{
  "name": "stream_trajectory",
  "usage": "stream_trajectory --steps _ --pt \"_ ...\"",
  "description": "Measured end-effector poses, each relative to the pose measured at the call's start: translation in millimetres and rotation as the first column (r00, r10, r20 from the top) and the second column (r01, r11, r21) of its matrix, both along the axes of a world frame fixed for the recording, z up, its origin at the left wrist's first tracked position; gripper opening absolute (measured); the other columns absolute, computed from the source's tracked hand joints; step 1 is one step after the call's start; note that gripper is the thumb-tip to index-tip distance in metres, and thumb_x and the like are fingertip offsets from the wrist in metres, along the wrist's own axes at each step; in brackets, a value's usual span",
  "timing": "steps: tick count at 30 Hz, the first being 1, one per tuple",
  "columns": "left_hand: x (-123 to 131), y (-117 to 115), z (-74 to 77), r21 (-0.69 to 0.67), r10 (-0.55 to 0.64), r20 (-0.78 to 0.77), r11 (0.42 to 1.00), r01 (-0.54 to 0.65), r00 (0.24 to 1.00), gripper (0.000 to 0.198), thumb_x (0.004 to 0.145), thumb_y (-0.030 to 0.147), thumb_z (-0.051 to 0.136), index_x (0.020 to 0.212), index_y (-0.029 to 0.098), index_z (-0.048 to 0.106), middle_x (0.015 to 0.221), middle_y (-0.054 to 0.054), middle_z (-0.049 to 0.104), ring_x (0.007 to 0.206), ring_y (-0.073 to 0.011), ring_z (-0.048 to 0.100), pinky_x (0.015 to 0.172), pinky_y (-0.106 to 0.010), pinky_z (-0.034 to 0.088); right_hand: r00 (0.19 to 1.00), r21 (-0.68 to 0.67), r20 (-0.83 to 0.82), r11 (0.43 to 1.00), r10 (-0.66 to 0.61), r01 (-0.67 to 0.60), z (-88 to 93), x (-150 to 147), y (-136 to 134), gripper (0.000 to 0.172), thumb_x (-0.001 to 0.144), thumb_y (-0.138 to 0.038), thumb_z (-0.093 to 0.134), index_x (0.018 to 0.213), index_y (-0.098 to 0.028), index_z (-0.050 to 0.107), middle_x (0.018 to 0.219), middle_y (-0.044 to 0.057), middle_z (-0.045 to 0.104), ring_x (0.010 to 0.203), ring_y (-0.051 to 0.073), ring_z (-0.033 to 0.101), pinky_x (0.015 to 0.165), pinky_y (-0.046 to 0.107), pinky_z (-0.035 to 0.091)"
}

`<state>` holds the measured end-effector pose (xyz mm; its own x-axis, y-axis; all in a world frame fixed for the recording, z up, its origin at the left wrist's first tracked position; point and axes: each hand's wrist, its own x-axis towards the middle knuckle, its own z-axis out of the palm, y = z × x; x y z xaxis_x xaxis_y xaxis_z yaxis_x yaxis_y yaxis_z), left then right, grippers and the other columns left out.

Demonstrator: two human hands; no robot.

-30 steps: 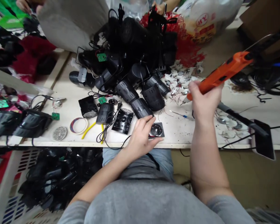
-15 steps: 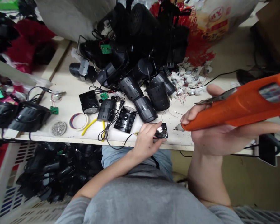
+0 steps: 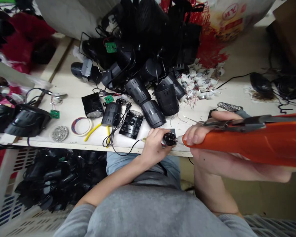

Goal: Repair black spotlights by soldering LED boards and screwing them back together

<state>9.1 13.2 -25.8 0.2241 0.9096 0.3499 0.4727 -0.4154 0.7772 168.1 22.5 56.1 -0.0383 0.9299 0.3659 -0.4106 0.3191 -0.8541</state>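
My left hand is closed around a small black plate part at the near edge of the workbench. My right hand grips an orange electric screwdriver, held close to the camera. Its metal tip touches the black part from the right. Just behind lie a black square plate, a black cylindrical lamp housing and yellow-handled pliers.
A heap of black lamp housings and wires fills the back of the bench, with small white parts to its right. A tape ring, a dish of screws and green circuit boards lie left. A basket of black parts sits under the bench.
My right hand brought the orange screwdriver down and leftward until its tip met the black part. My left hand drew that part toward the bench edge and closed on it.
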Motion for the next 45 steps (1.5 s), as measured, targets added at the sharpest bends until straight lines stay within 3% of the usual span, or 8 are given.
stream_trajectory --steps 5,11,16,24,29,32,39,45 --pt "1 1 -0.1 0.02 0.011 0.012 1.0 -0.011 1.0 0.042 0.077 0.015 0.08 0.113 0.019 0.061 0.105 -0.005 0.072 0.099 -0.0224 0.067 0.085 -0.036 0.053 1.0 0.099 0.017 0.995 0.004 -0.005 -0.5 1 2 0.087 0.08 -0.09 0.044 0.132 -0.024 0.064 0.088 0.008 0.069 0.066 0.026 0.064 0.077 0.056 0.057" --pt "3 1 1.0 -0.021 0.032 -0.017 0.999 -0.032 0.999 0.041 0.075 0.016 0.08 0.111 0.02 0.062 0.103 -0.005 0.072 0.096 -0.0222 0.067 0.083 -0.035 0.052 1.0 0.085 0.025 0.996 -0.011 0.009 1.5 -1 4 0.086 0.082 -0.089 0.043 0.129 -0.021 0.066 0.094 0.011 0.07 0.064 0.026 0.064 0.077 0.058 0.058" --pt "4 2 0.1 0.006 0.019 -0.008 1.0 -0.019 1.0 0.039 0.077 0.016 0.079 0.112 0.019 0.063 0.101 -0.005 0.072 0.094 -0.0216 0.066 0.082 -0.035 0.052 0.999 0.087 0.048 0.996 0.003 -0.007 5.7 -8 2 0.086 0.082 -0.09 0.043 0.126 -0.02 0.068 0.08 0.007 0.068 0.064 0.025 0.062 0.072 0.05 0.058" --pt "2 1 -7.3 0.059 -0.002 -0.034 0.998 0.004 0.999 0.036 0.087 0.024 0.075 0.12 0.018 0.061 0.104 -0.007 0.073 0.097 -0.0224 0.066 0.087 -0.037 0.053 0.988 0.097 0.119 0.991 -0.1 0.089 -5.4 -14 1 0.051 0.094 -0.066 0.052 0.118 -0.025 0.069 0.078 0.004 0.065 0.063 0.022 0.062 0.064 0.044 0.056" --pt "1 1 -13.5 0.161 0.011 -0.055 0.987 -0.002 0.998 0.045 0.088 0.025 0.071 0.13 0.017 0.056 0.105 -0.009 0.073 0.095 -0.0238 0.067 0.085 -0.038 0.055 0.97 0.156 0.152 0.974 -0.187 0.164 -2.6 -11 3 0.043 0.093 -0.055 0.058 0.113 -0.021 0.072 0.073 0.005 0.065 0.059 0.025 0.061 0.057 0.044 0.054" --pt "1 2 -12.9 0.169 0.002 -0.03 0.986 0.003 1.0 0.045 0.088 0.022 0.069 0.131 0.017 0.056 0.107 -0.01 0.073 0.096 -0.0239 0.067 0.086 -0.038 0.056 0.977 0.193 0.119 0.969 -0.176 0.152 3.5 -10 6 0.048 0.095 -0.058 0.051 0.113 -0.019 0.072 0.072 0.006 0.064 0.056 0.023 0.059 0.051 0.041 0.051" --pt "-4 3 -8.9 0.091 -0.038 -0.006 0.995 0.038 0.999 0.06 0.086 0.022 0.071 0.141 0.016 0.048 0.115 -0.011 0.072 0.101 -0.0243 0.069 0.089 -0.039 0.057 0.999 0.111 0.036 0.994 0.017 -0.021 8.3 -10 4 0.087 0.085 -0.089 0.032 0.126 -0.02 0.065 0.087 0.008 0.066 0.068 0.024 0.062 0.064 0.045 0.055" --pt "-5 2 -4.6 0.059 -0.044 -0.038 0.997 0.046 0.998 0.055 0.088 0.023 0.069 0.138 0.018 0.048 0.119 -0.011 0.071 0.105 -0.0248 0.069 0.091 -0.039 0.057 0.996 0.009 0.092 1.0 -0.024 0.024 22.1 -11 -2 0.066 0.083 -0.079 0.058 0.12 -0.025 0.068 0.087 0.007 0.066 0.067 0.025 0.06 0.079 0.053 0.053"
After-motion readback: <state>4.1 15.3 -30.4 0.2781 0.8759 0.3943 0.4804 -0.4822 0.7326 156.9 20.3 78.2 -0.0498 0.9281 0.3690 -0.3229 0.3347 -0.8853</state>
